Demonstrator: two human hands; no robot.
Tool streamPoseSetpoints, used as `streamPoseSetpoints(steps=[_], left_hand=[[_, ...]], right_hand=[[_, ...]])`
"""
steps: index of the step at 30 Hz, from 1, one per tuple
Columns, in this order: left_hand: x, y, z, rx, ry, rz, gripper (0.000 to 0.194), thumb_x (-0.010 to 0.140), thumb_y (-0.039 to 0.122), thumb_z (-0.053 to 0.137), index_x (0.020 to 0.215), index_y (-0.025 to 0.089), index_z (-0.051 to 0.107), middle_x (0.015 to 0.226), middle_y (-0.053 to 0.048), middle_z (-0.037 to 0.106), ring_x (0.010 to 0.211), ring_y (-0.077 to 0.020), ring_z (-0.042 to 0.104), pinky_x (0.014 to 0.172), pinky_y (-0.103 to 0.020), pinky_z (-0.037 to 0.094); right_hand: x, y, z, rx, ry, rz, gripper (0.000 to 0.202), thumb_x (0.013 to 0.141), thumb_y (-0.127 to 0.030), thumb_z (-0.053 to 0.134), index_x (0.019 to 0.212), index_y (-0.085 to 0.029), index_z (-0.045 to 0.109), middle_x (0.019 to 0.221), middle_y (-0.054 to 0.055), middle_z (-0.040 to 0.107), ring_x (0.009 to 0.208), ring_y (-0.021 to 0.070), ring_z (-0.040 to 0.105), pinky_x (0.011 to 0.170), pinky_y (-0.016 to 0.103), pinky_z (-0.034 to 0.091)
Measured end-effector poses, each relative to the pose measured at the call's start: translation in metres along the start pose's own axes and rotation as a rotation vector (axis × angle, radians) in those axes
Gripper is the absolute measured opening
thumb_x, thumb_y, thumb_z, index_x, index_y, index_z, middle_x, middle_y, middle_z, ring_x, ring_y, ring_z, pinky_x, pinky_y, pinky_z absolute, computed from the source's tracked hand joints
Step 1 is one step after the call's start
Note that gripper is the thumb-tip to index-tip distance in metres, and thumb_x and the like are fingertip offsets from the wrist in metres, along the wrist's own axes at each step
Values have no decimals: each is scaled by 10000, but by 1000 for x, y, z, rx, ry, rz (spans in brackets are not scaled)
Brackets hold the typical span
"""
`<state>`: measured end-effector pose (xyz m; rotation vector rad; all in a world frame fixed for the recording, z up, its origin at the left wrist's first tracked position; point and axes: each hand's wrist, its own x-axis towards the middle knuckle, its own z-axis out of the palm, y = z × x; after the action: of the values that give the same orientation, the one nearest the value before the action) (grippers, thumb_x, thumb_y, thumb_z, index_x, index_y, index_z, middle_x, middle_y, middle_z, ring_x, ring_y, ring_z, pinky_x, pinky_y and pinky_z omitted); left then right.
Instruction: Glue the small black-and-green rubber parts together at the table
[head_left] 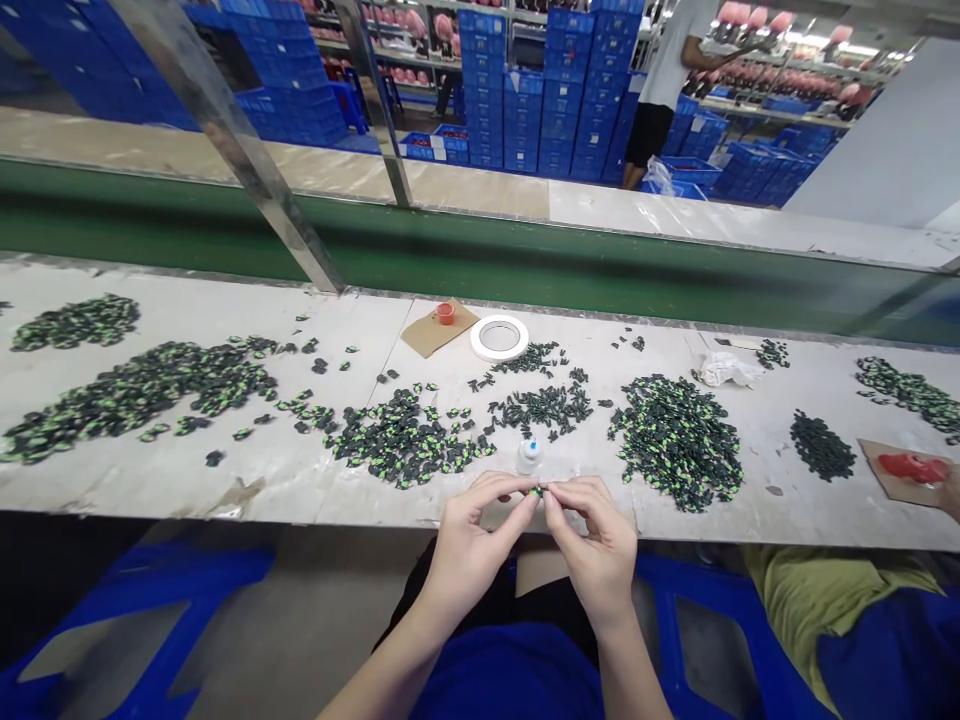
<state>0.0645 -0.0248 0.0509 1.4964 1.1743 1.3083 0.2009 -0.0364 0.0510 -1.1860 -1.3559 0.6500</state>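
My left hand (480, 535) and my right hand (596, 540) meet fingertip to fingertip over the table's front edge. Pinched between them is a small black-and-green part (537, 491); its exact kind is too small to make out. Just behind my fingers stands a small white bottle (529, 457) with a blue tip. To the left lies a pile of black-and-green parts (405, 437), and a bigger pile of similar parts (679, 440) is on the right. Small plain black pieces (544, 408) are scattered beyond the bottle.
A roll of white tape (480, 350) lies near a red cap (445, 313) on cardboard (427, 338). Crumpled white tissue (729, 370) sits at right. A co-worker's hand (952, 492) reaches in at the right edge. A green conveyor belt (487, 255) and metal posts (240, 150) stand behind.
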Motion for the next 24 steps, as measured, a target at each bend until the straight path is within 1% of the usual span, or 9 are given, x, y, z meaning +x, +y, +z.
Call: streamPoseSetpoints(steps=[3, 5, 7, 10, 12, 14, 18, 21, 24], left_hand=[[2, 2, -2, -18, -26, -27, 103, 803, 227, 656, 855, 199, 741, 810, -55, 738, 783, -191, 678, 733, -306, 567], [4, 4, -5, -20, -67, -21, 105, 810, 243, 650, 854, 204, 737, 832, -57, 739, 809, -198, 682, 761, -320, 567], [7, 5, -9, -5, -112, -4, 103, 812, 246, 650, 856, 208, 735, 844, -57, 737, 824, -199, 680, 772, -324, 564], [9, 7, -11, 19, -161, 23, 86, 806, 236, 656, 849, 212, 726, 847, -51, 733, 833, -198, 673, 774, -326, 560], [9, 8, -10, 21, -174, 29, 80, 806, 225, 652, 846, 215, 720, 842, -48, 730, 827, -198, 669, 770, -328, 559], [6, 10, -6, 11, -150, 22, 82, 808, 210, 645, 846, 214, 717, 833, -46, 726, 823, -198, 666, 764, -327, 555], [-3, 9, 2, -13, -56, -21, 86, 800, 196, 642, 847, 208, 713, 830, -48, 724, 825, -202, 664, 767, -329, 544], [-7, 5, 6, -16, -16, -72, 80, 796, 209, 646, 836, 203, 715, 834, -53, 723, 819, -205, 668, 759, -327, 543], [-8, 0, 8, -23, -20, -106, 75, 796, 230, 650, 829, 196, 709, 832, -54, 718, 815, -204, 674, 772, -330, 550]], right_hand=[[-1, 3, -4, -6, -41, 0, 181, 819, -191, 651, 982, -228, 719, 828, 55, 701, 751, 180, 670, 667, 322, 591], [1, 4, -10, 8, -112, 27, 319, 821, -198, 647, 1139, -231, 661, 875, 55, 699, 764, 176, 683, 708, 328, 604], [4, 4, -16, 5, -184, 36, 392, 816, -200, 649, 1205, -237, 617, 877, 44, 697, 786, 175, 686, 767, 344, 601], [9, 4, -22, 1, -265, 60, 388, 807, -196, 644, 1192, -229, 604, 847, 29, 675, 800, 171, 681, 795, 335, 593], [11, 5, -23, 13, -288, 81, 365, 799, -197, 639, 1161, -220, 600, 814, 17, 653, 786, 161, 675, 782, 307, 589], [11, 6, -22, 27, -283, 100, 342, 787, -205, 638, 1125, -217, 593, 781, 5, 634, 767, 154, 670, 747, 277, 587], [7, 11, -18, 22, -271, 94, 324, 783, -198, 625, 1101, -224, 570, 777, -3, 615, 738, 147, 658, 685, 250, 575], [5, 14, -17, -9, -288, 33, 340, 785, -163, 617, 1113, -232, 561, 803, -1, 607, 759, 143, 651, 736, 264, 564], [6, 15, -18, -60, -298, 4, 377, 778, -141, 622, 1136, -238, 559, 827, 3, 598, 785, 147, 646, 774, 280, 554]])
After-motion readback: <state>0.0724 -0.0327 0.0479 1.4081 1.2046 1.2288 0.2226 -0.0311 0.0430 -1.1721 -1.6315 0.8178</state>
